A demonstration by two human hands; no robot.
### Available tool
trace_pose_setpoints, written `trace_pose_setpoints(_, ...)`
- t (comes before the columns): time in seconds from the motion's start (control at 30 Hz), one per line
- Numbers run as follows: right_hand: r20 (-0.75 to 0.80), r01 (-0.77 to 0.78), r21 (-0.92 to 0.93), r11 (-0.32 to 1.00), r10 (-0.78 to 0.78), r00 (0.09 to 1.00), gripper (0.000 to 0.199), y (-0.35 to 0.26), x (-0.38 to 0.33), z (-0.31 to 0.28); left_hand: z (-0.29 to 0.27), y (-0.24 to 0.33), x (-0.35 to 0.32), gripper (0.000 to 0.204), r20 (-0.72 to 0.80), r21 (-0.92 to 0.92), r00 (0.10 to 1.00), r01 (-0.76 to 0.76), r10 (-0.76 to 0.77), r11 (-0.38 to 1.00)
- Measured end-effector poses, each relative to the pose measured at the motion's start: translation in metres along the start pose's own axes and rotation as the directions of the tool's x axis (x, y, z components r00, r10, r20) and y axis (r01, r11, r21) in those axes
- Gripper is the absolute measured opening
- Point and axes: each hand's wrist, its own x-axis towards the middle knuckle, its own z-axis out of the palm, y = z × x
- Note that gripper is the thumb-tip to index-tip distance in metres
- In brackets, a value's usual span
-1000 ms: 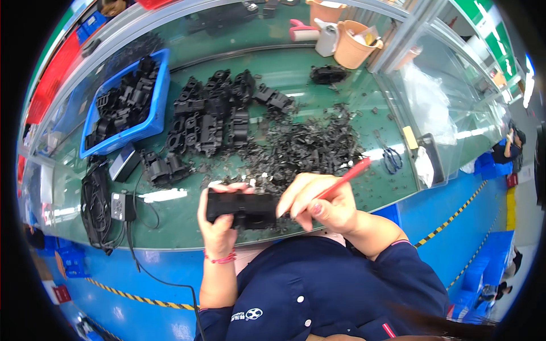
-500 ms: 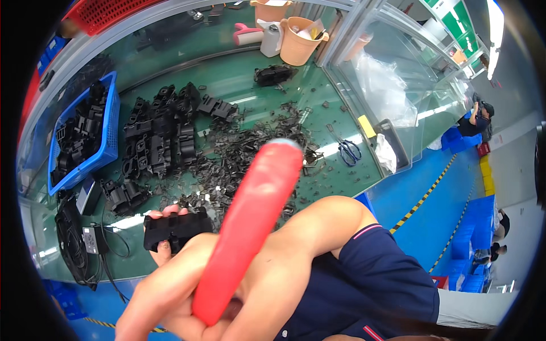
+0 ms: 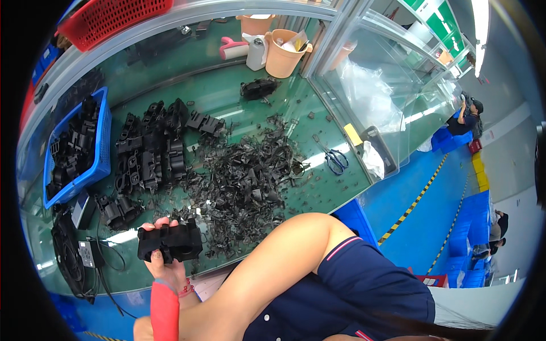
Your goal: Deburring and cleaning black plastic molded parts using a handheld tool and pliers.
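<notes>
- Left hand (image 3: pixel 169 271) is gripping a blocky black plastic part (image 3: pixel 169 243), fingers curling over its far edge, thumb pressing on the near side.
- That part is hanging above the near edge of the green table (image 3: pixel 327 199), just left of the person's middle.
- Right hand (image 3: pixel 142 328) is showing only partly at the lower edge, gripping a red-handled tool (image 3: pixel 165 311); most of its fingers are being hidden or cut off.
- The tool's greyish end is pointing up toward the left wrist; whether it is touching, I cannot tell.
- Right forearm is crossing in front of the body to the lower left; a pinkish-red bracelet (image 3: pixel 186 288) is circling the left wrist.
- Heap of black scraps (image 3: pixel 250 176) is spreading over the table beyond the hands.
- Group of black parts (image 3: pixel 151 150) is lying to the left of the heap; a separate black part (image 3: pixel 116 211) is sitting nearer the left hand.
- Blue basket (image 3: pixel 101 152) is holding more such parts at far left.
- Coiled black cable (image 3: pixel 67 256) is lying below it, near the table's edge.
- Scissors (image 3: pixel 329 155) are resting right of the heap, near a yellow block (image 3: pixel 352 134).
- Tan bucket (image 3: pixel 282 61) is standing at the back, beside a white bottle (image 3: pixel 256 54).
</notes>
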Motion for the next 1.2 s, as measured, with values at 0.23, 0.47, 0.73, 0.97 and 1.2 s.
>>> trace_pose_setpoints(0.23,0.054,-0.237,-0.029,0.971,0.238,0.97,0.024,0.052,-0.036,-0.008,0.005,0.002,-0.002,0.058,-0.007,0.044,0.998,-0.066,0.067,0.997)
trace_pose_setpoints(0.47,-0.038,-0.469,-0.213,0.857,0.473,0.88,0.026,0.032,-0.069,-0.032,0.003,-0.003,0.003,0.051,0.0,0.003,0.997,-0.075,0.075,0.997)
trace_pose_setpoints(0.73,-0.486,-0.304,-0.473,0.827,0.043,0.873,0.042,-0.084,-0.116,-0.052,0.012,-0.01,0.004,0.042,0.004,-0.057,1.0,-0.02,0.02,0.998)
trace_pose_setpoints(0.97,-0.549,-0.371,-0.774,0.513,-0.252,0.797,0.046,-0.083,-0.139,-0.075,0.015,-0.021,0.003,0.05,0.123,-0.045,0.992,-0.012,0.018,0.999)
trace_pose_setpoints(1.2,-0.347,-0.325,-0.938,0.123,-0.338,0.875,0.02,-0.08,-0.13,-0.078,0.013,-0.031,0.001,0.055,0.227,0.131,0.963,-0.179,0.146,0.975)
